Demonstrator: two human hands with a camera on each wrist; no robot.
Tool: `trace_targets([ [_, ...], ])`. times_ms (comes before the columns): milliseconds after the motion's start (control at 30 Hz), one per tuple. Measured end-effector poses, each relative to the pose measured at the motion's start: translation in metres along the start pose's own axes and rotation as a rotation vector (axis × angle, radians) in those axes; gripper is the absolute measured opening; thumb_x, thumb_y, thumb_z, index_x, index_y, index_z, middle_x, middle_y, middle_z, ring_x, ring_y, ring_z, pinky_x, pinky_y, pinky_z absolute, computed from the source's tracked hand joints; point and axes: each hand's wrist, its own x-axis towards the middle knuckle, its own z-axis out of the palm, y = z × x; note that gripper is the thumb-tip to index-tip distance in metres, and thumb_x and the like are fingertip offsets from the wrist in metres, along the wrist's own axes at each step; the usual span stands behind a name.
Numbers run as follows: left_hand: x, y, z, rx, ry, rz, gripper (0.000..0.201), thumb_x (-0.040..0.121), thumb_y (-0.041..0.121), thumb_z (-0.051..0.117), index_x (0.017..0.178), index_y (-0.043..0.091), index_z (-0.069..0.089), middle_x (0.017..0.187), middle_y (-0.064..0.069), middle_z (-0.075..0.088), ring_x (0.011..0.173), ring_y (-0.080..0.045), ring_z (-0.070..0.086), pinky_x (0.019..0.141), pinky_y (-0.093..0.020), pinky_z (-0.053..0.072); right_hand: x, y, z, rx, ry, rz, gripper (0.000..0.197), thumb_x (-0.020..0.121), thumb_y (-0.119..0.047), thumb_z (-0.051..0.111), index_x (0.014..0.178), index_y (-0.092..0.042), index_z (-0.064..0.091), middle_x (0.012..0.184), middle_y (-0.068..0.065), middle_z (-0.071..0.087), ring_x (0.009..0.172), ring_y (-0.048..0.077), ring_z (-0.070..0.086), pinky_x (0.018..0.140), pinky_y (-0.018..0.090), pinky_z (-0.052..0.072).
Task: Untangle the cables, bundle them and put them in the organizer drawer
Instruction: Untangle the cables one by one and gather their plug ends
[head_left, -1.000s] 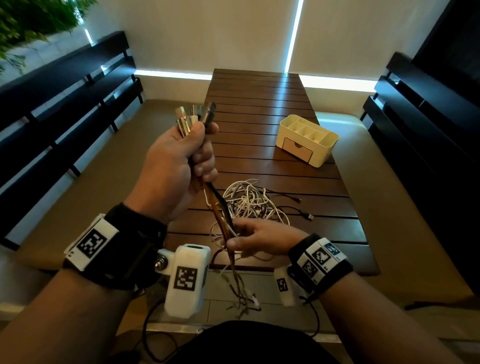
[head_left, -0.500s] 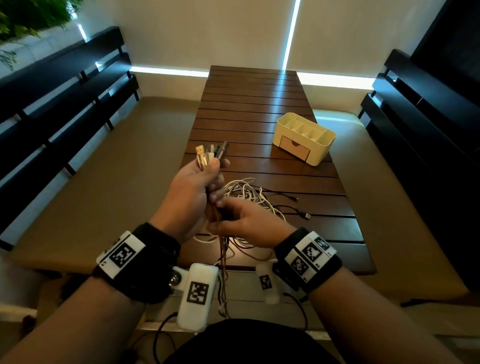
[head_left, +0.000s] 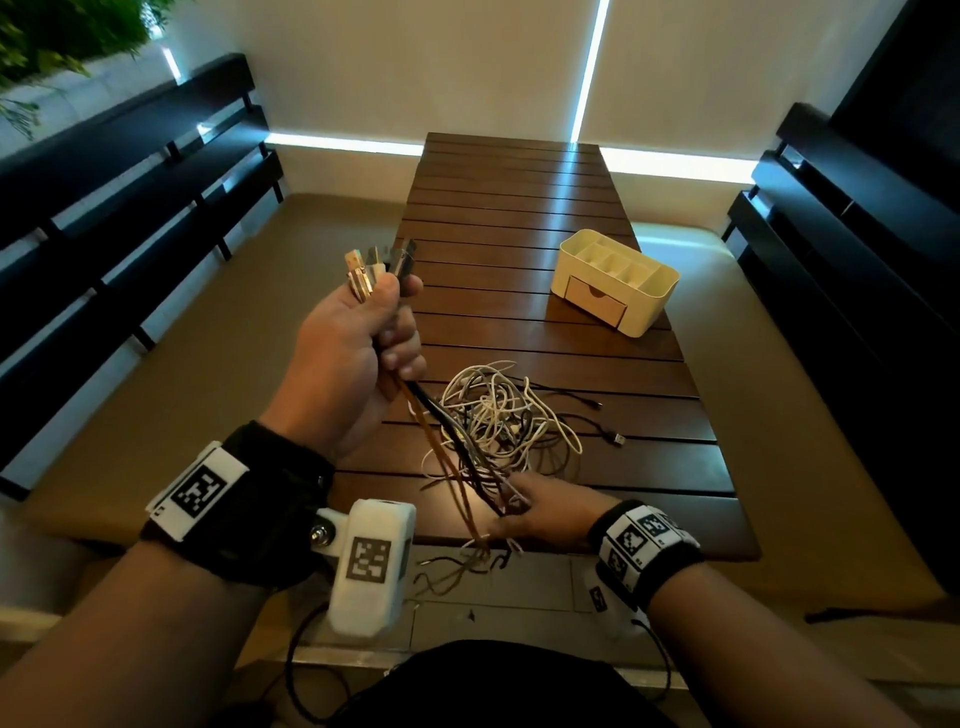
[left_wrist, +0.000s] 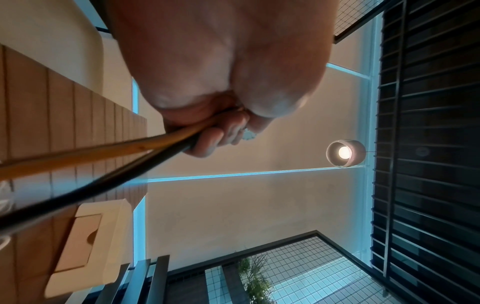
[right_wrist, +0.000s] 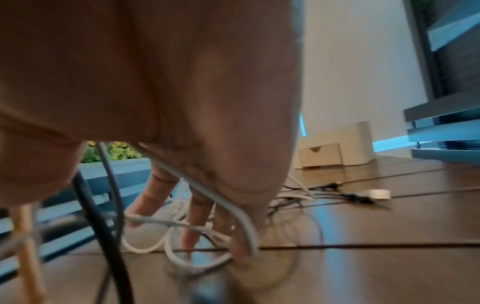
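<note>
My left hand (head_left: 384, 317) is raised above the wooden table (head_left: 519, 208) and grips a bunch of cables just below their plugs (head_left: 379, 262), which stick up out of the fist. Orange, black and white strands (head_left: 441, 431) run down from it to my right hand (head_left: 522, 506) at the table's front edge. The right hand's fingers (right_wrist: 197, 216) are spread and fairly straight, with white strands (right_wrist: 161, 222) threaded between them. A tangled heap of white and dark cables (head_left: 498, 410) lies on the table. The cream organizer (head_left: 613, 280) stands far right, its drawer (head_left: 595, 304) closed.
Loose black cable ends with a small plug (head_left: 615, 438) trail right of the heap. Dark slatted benches flank the table at left (head_left: 130, 208) and right (head_left: 857, 234), with tan seat cushions (head_left: 208, 338) beside the table. Cable ends hang over the front edge (head_left: 467, 566).
My left hand has lifted the plug ends higher. My right hand has slid down the strands from just below the left hand to the table's front edge.
</note>
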Motion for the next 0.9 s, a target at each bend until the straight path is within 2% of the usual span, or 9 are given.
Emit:
trace_targets([
  [100,0.003,0.005,-0.004,0.026,0.009,0.011,0.026,0.107,0.028,0.036,0.107,0.009,0.054,0.063,0.005,0.031,0.052,-0.008,0.029,0.05,-0.022,0.032,-0.001,0.02,0.004,-0.07,0.016,0.054,0.059,0.083,-0.07,0.06,0.127,-0.032,0.054,0.128,-0.006,0.048,0.114,0.015,0.053,0.098,0.036,0.045],
  [200,0.005,0.003,-0.006,0.034,0.023,0.015,0.025,0.107,0.027,0.036,0.107,0.009,0.054,0.064,0.004,0.031,0.052,-0.008,0.029,0.049,-0.022,0.031,-0.008,0.027,0.001,0.042,0.055,0.037,0.026,0.099,-0.045,0.054,0.104,-0.022,0.066,0.095,-0.008,0.064,0.083,0.007,0.061,0.073,0.022,0.046],
  [267,0.007,0.002,-0.008,0.043,0.033,0.013,0.024,0.107,0.027,0.036,0.106,0.009,0.053,0.064,0.004,0.03,0.051,-0.008,0.028,0.049,-0.021,0.03,-0.012,0.029,0.0,0.096,0.054,0.021,0.02,0.1,-0.039,0.056,0.089,-0.026,0.066,0.084,-0.009,0.068,0.071,0.002,0.06,0.064,0.018,0.043],
  [367,0.009,0.0,-0.011,0.056,0.032,0.007,0.024,0.107,0.027,0.036,0.106,0.01,0.053,0.064,0.005,0.031,0.051,-0.007,0.029,0.049,-0.021,0.031,-0.015,0.038,-0.001,0.118,0.068,0.032,0.022,0.096,-0.04,0.062,0.087,-0.023,0.072,0.085,-0.006,0.07,0.076,0.004,0.061,0.071,0.021,0.044],
  [433,0.01,0.0,-0.013,0.058,0.03,0.002,0.024,0.107,0.028,0.036,0.107,0.011,0.054,0.064,0.005,0.031,0.051,-0.007,0.029,0.049,-0.021,0.031,-0.016,0.042,0.006,0.131,-0.022,0.087,0.03,0.095,-0.042,0.063,0.093,-0.015,0.076,0.085,-0.006,0.075,0.076,0.002,0.066,0.075,0.023,0.045],
  [567,0.012,-0.008,-0.012,0.065,0.017,-0.026,0.023,0.107,0.028,0.038,0.105,0.011,0.054,0.063,0.005,0.031,0.051,-0.008,0.028,0.049,-0.021,0.031,-0.02,0.048,0.018,0.099,-0.18,0.271,0.04,0.089,-0.048,0.069,0.102,-0.01,0.071,0.08,-0.003,0.075,0.066,0.004,0.068,0.068,0.023,0.047],
  [633,0.011,-0.014,-0.011,0.077,0.011,-0.046,0.024,0.107,0.027,0.037,0.104,0.011,0.054,0.062,0.005,0.031,0.051,-0.008,0.028,0.048,-0.021,0.032,-0.019,0.048,0.017,0.085,-0.181,0.272,0.043,0.086,-0.049,0.072,0.108,-0.013,0.069,0.088,-0.002,0.076,0.075,0.009,0.07,0.07,0.025,0.049],
  [733,0.012,-0.015,-0.013,0.081,0.015,-0.044,0.024,0.108,0.027,0.036,0.104,0.011,0.054,0.062,0.005,0.031,0.05,-0.007,0.029,0.048,-0.02,0.032,-0.02,0.054,0.019,-0.053,-0.125,0.278,0.039,0.089,-0.055,0.065,0.104,-0.019,0.07,0.087,-0.007,0.07,0.082,0.009,0.065,0.07,0.027,0.047],
  [900,0.015,-0.008,-0.022,0.066,0.02,-0.032,0.023,0.107,0.027,0.036,0.105,0.011,0.053,0.062,0.005,0.031,0.05,-0.007,0.029,0.049,-0.021,0.031,-0.027,0.089,0.038,-0.158,-0.111,0.388,0.028,0.096,-0.044,0.058,0.102,-0.019,0.071,0.086,-0.006,0.066,0.076,0.009,0.059,0.065,0.025,0.042],
])
